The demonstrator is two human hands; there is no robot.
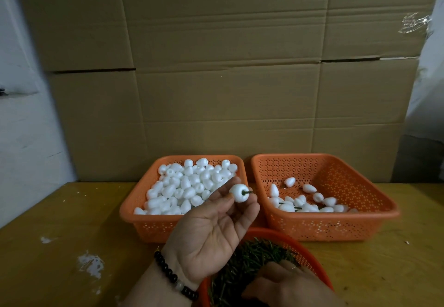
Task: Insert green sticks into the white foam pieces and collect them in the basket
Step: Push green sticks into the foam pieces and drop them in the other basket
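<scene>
My left hand point(213, 232) is raised palm up and pinches a white foam piece point(237, 193) between thumb and fingertips; a short green stick point(247, 193) pokes out of its right side. My right hand point(286, 285) reaches down into a round orange basket point(310, 256) heaped with green sticks point(252, 258); its fingertips are buried among them, so I cannot tell what they hold. The left orange basket point(134, 210) is piled with plain foam pieces point(187, 186). The right orange basket point(336, 220) holds several foam pieces point(310, 203), some with sticks.
All three baskets stand on a yellow table point(72, 222) with white scuffs and crumbs at the left. A wall of brown cardboard point(216, 66) rises right behind the baskets. A dark bead bracelet point(173, 278) circles my left wrist.
</scene>
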